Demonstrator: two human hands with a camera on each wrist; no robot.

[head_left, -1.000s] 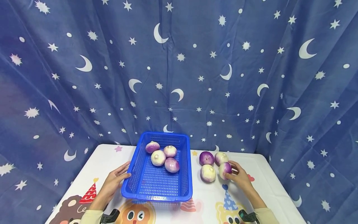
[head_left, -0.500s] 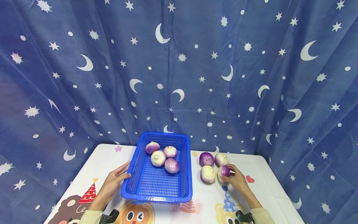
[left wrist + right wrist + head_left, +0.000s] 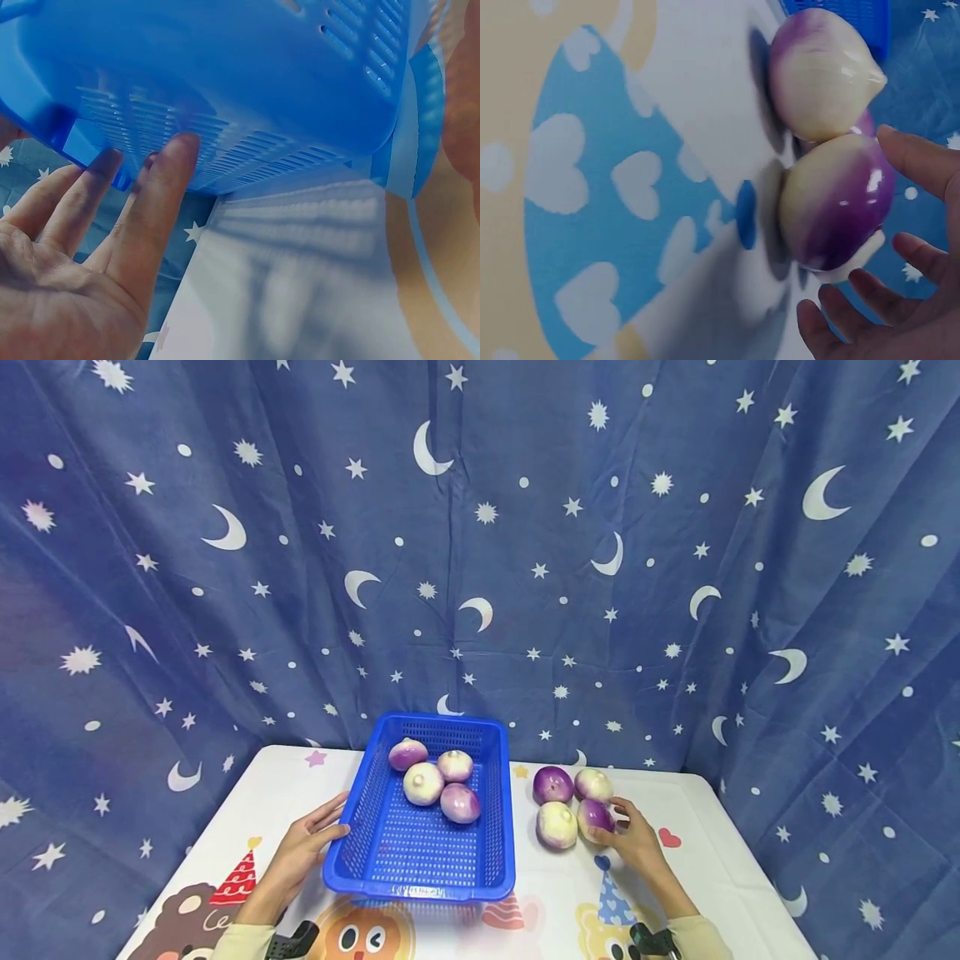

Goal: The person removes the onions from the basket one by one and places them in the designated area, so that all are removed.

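Onion [image 3: 596, 814], one, glossy, purple and white: on the table [image 3: 712, 877], right of the basket [image 3: 420, 860], just beside the right hand [image 3: 636, 839]. Nearest: two pale sleeves, a black wrist device [image 3: 292, 941] below each hand, and cartoon prints on the white cloth, including a bear [image 3: 176, 922] in a red party hat. Basket: blue, perforated, rectangular. Left hand [image 3: 300, 852]: at the basket's left wall, fingers extended, gripping nothing; contact cannot be told. Right hand: fingers parted and loosely bent about the onion's right side, not clasping it; whether the thumb touches cannot be told. Left of that onion, close against it: one pale onion [image 3: 557, 827]. Row behind: one deep-purple onion [image 3: 552, 785], left; one whitish onion [image 3: 593, 785], right. Basket's far half: four onions [image 3: 423, 783], clustered. Farthest: blue curtain [image 3: 525, 635], white moons and stars.
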